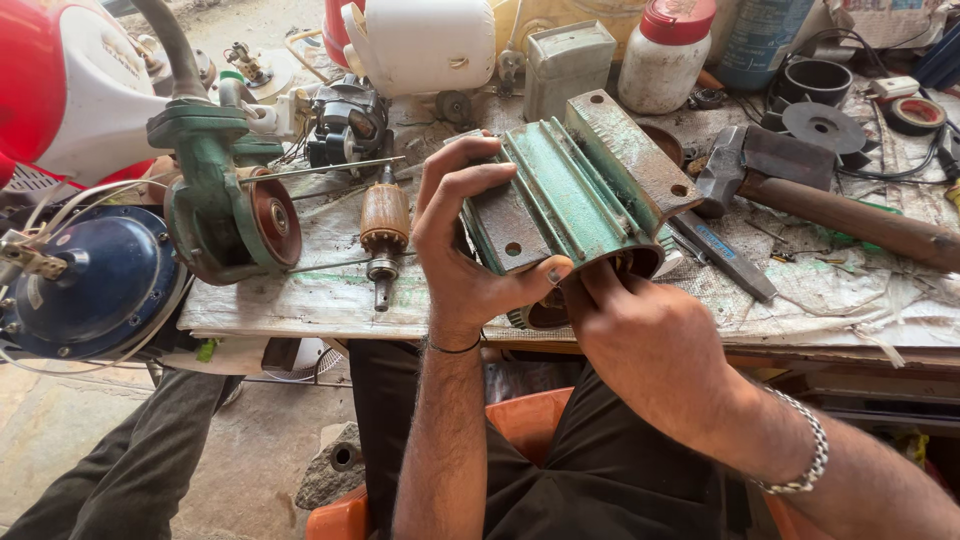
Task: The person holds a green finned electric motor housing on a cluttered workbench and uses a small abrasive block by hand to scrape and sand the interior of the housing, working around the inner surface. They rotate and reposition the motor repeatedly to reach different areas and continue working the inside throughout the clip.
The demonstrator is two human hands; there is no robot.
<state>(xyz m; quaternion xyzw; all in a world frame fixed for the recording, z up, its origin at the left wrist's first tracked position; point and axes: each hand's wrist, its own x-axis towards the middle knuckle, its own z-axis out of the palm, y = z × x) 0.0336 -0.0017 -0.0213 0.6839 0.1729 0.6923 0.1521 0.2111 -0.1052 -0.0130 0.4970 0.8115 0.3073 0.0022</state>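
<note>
Cluttered surface [330, 300], paper-covered. At its front edge your left hand [462, 250] clasps the green motor housing [575, 195]; your right hand [640, 335] has fingers inside its open end. Hammer [800, 195] right, rotor [384, 225] left; little free room.

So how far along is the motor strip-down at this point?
Done: rotor lies out on the bench, and green end cover is off. In hand: left hand steadies the green housing; right hand reaches into its open end. What remains inside is hidden.
</note>
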